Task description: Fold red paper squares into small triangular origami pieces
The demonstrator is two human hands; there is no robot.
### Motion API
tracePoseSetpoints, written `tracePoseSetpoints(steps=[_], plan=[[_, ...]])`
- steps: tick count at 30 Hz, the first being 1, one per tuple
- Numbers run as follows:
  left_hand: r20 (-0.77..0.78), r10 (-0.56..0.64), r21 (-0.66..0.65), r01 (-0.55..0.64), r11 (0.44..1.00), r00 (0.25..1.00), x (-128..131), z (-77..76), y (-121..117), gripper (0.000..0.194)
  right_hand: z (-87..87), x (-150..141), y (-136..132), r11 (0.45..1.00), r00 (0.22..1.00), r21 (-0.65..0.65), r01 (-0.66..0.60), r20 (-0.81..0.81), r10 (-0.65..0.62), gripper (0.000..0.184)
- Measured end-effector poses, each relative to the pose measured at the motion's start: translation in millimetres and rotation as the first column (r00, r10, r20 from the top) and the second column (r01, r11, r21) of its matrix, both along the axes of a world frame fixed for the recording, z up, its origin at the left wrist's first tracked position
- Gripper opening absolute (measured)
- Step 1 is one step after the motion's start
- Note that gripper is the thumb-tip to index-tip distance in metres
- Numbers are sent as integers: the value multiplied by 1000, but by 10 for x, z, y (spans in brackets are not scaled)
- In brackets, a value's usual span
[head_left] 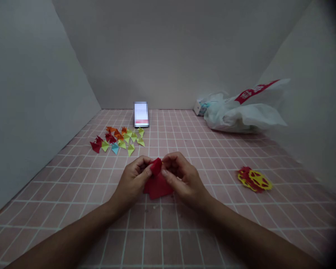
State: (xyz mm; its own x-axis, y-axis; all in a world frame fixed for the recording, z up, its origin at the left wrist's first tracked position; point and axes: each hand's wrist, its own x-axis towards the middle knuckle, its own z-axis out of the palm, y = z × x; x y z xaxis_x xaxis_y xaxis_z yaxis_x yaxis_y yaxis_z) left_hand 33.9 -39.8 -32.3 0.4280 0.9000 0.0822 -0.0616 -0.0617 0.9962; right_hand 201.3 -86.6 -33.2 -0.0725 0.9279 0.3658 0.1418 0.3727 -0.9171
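Observation:
My left hand (136,175) pinches a small folded piece of red paper (156,166) between thumb and fingers. The fingers of my right hand (182,177) are curled, thumb and fingertips closed at the right edge of the same paper. Just below and behind it, more red paper sheets (159,188) show between the two hands, lying on or close to the tiled-pattern surface. My fingers partly cover both the folded piece and the sheets. How the folds run cannot be made out.
Several small folded paper figures (121,143) in red, orange, yellow-green and blue lie at the left. Behind them stands a lit phone (141,114). A white plastic bag (235,116) rests beside a box (199,107) at the back right. Red and yellow paper cut-outs (259,180) lie at the right.

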Motion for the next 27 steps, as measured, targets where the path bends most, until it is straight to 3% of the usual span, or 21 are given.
tracePoseSetpoints(steps=[4,11,18,27], plan=[[38,-43,-98,46,994,998,-4,-34,38,22,1,33,69,989,993,-122,84,-71,-93,19],[109,-98,-151,114,982,989,-11,-85,42,23,22,33,115,942,975,-325,-86,-223,12,12],[66,-80,-119,88,989,995,8,-13,22,19,56,11,98,945,973,-326,-6,-221,-70,11],[33,34,-131,-30,991,999,0,-5,10,19,28,15,76,917,920,-366,-157,-392,2,13]])
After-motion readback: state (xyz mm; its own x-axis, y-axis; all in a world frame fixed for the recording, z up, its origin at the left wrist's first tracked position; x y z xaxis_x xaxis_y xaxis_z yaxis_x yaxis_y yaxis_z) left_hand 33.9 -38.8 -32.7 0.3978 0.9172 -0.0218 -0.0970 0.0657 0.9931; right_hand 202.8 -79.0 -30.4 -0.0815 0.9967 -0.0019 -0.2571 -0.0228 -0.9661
